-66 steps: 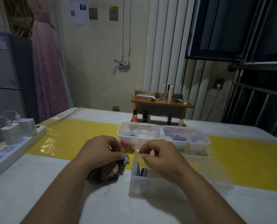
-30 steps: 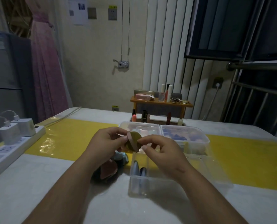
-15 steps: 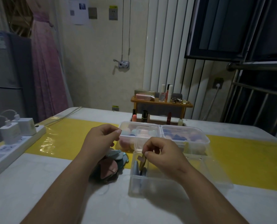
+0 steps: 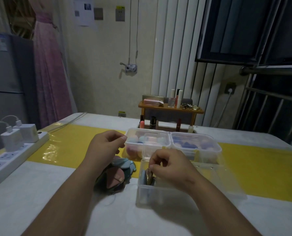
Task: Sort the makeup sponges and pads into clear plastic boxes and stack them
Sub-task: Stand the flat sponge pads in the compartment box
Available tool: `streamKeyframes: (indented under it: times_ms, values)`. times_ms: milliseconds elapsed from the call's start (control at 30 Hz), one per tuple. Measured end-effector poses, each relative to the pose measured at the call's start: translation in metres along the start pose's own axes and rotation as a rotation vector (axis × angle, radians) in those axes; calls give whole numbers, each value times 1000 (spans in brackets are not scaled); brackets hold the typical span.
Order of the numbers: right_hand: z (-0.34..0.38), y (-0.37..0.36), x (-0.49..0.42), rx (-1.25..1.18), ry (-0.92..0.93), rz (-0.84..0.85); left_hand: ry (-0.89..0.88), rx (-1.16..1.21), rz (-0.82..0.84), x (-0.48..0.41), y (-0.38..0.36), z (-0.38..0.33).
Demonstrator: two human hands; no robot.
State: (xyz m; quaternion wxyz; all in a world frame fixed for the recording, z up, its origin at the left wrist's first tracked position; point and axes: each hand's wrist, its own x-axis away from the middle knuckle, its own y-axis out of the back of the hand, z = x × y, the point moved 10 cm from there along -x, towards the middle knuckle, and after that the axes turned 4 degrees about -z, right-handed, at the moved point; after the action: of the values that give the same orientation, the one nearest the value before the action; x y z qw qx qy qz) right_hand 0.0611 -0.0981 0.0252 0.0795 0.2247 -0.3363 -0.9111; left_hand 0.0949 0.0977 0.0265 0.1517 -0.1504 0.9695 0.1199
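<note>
Head: right hand (image 4: 169,166) pinches pad (image 4: 149,176) in clear box (image 4: 179,195); left hand (image 4: 105,147) loosely curled, empty

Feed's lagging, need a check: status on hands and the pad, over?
Left hand empty, above the loose pads. Right hand pinching brown pad upright inside the open box. Nothing blocking.

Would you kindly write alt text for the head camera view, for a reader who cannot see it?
A person's right hand pinches a brown pad upright in an open clear box on a white table. The left hand hovers empty over a pile of pads; two lidded boxes of sponges sit behind.
</note>
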Motion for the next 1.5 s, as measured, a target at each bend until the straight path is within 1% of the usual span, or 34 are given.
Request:
streamKeyframes:
  times_ms: [133, 233, 300, 467, 600, 667, 767, 800, 933, 1067, 1233, 1367, 1500]
  values:
    - [2, -2, 0, 24, 0, 28, -5, -15, 3, 0, 0, 0]
    - [0, -11, 1, 142, -14, 106, -1, -16, 5, -1, -1, 1]
    - [0, -15, 0, 212, -18, 126, 16, -13, 3, -1, 0, 4]
    - [4, -10, -1, 257, -7, 95, 20, -42, -1, -3, 1, 4]
    - [3, -7, 1, 238, -27, 71, 87, -100, 20, -4, 7, 18]
    - [4, -7, 2, 244, -25, 76, 85, -181, 57, -3, 8, 20]
    - [5, -3, 2, 186, -16, 53, 12, -450, 108, -1, 2, 14]
    - [6, 0, 2, 156, -7, 31, -10, -505, 125, -1, -1, 13]
    - [8, 10, 1, 77, 30, -29, -12, -556, 208, 3, -12, 15]
    - [3, 22, -2, 27, 24, -71, -65, -721, 285, 10, -21, 13]
    - [-7, 24, -2, 76, -2, -84, -105, -815, 383, 16, -31, 11]
    - [-15, 28, -3, 47, -23, -116, -97, -807, 370, 14, -31, 13]
    - [-18, 29, -3, 31, -30, -123, -97, -736, 241, 8, -21, 9]
